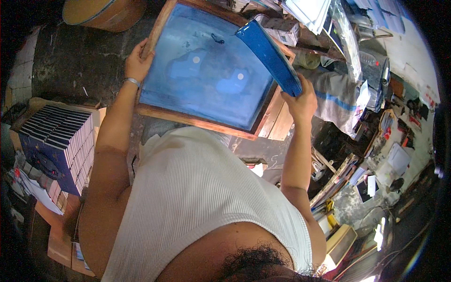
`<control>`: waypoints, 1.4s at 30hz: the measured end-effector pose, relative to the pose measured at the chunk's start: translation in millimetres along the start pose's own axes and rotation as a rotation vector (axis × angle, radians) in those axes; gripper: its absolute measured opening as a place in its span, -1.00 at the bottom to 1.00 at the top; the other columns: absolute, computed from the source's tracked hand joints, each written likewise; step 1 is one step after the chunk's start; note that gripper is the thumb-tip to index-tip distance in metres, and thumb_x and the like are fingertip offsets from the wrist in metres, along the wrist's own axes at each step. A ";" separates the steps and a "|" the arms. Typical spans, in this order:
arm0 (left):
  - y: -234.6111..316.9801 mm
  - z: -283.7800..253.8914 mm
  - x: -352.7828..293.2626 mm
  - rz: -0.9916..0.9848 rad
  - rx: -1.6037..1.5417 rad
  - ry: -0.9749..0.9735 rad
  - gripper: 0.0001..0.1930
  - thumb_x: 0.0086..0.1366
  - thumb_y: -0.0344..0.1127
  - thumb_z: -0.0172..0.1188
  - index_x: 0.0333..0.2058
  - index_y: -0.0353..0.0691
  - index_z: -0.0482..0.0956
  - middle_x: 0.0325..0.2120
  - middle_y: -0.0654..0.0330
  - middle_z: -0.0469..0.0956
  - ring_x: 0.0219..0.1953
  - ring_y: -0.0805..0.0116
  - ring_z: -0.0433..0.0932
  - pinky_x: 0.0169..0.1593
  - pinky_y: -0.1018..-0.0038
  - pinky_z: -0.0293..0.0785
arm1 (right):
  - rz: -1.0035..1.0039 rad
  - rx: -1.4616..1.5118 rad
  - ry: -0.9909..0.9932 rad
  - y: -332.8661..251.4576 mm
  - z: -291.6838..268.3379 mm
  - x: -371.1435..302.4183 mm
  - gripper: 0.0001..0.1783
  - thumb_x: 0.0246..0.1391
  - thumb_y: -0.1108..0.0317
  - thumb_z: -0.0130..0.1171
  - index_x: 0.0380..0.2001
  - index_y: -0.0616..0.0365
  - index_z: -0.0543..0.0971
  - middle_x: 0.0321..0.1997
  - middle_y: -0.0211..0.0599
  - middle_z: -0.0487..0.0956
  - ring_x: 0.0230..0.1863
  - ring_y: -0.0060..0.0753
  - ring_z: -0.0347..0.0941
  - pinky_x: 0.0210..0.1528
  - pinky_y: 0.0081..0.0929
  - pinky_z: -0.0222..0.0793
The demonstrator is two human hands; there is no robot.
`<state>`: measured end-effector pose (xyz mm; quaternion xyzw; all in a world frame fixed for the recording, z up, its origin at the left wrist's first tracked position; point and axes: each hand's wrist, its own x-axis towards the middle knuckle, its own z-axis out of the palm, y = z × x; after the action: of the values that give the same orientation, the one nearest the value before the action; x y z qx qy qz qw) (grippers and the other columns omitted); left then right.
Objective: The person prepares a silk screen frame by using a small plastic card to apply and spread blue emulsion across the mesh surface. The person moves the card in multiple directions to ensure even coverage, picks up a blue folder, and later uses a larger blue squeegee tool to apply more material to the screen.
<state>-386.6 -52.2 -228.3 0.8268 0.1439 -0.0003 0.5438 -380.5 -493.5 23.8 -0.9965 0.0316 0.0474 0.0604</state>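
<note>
My left hand [139, 63] is closed around the left rail of a wooden screen-printing frame [190, 121]. The frame tilts in front of me, and its mesh [188, 89] is stained blue, with lighter patches and a dark ink smear near the top. In my right hand [301, 101] is a long blue squeegee [270, 56], gripped at its lower end. It slants up and left across the frame's right side, its far end over the mesh. Whether its edge touches the mesh I cannot tell. Part of the frame's right rail is hidden behind the squeegee.
To my left stands a stack of dark blue books [51, 160] in an opened carton. A tan round tub [105, 14] is at the far left. A grey sack with a blue stripe [329, 94] lies right of the frame, below loose papers [307, 14]. Clutter lines the right wall.
</note>
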 end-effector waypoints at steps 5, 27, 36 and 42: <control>23.3 -0.4 -0.4 -0.063 0.040 -0.034 -0.49 0.22 -0.27 0.29 0.15 -0.18 0.43 -0.05 0.05 0.58 0.00 0.32 0.56 0.05 0.45 0.45 | 0.025 -0.013 -0.005 17.9 2.9 -9.6 -0.22 -0.44 0.30 0.47 0.04 -0.03 0.51 -0.01 -0.25 0.55 -0.03 -0.05 0.51 -0.04 -0.24 0.45; 29.8 -0.6 1.5 -0.100 0.009 -0.055 -0.48 0.22 -0.32 0.27 0.16 -0.23 0.41 0.03 0.04 0.53 0.08 0.32 0.51 0.12 0.46 0.40 | 0.098 0.030 -0.019 27.4 -19.2 -23.8 -0.20 -0.48 0.28 0.48 0.03 -0.02 0.53 -0.02 -0.24 0.57 -0.01 -0.07 0.51 -0.01 -0.22 0.43; 20.0 4.1 2.0 -0.032 0.051 -0.042 -0.48 0.22 -0.31 0.29 0.16 -0.20 0.41 0.01 0.05 0.55 0.06 0.31 0.52 0.10 0.44 0.42 | 0.100 0.102 -0.050 21.4 -59.7 -24.9 -0.23 -0.48 0.33 0.46 0.02 0.03 0.55 -0.08 -0.19 0.60 -0.04 -0.12 0.54 0.00 -0.31 0.42; 0.7 5.0 1.9 -0.023 0.001 -0.014 -0.47 0.22 -0.16 0.31 0.15 -0.11 0.44 0.00 0.11 0.56 0.01 0.29 0.56 0.09 0.40 0.44 | 0.071 0.210 -0.062 40.8 -74.0 -24.6 -0.21 -0.50 0.40 0.48 0.02 0.14 0.55 -0.04 -0.14 0.61 0.00 -0.21 0.55 0.06 -0.38 0.40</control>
<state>-383.9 -56.6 -230.0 0.8254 0.1497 -0.0126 0.5442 -401.1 -541.7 94.5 -0.9810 0.0700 0.0769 0.1636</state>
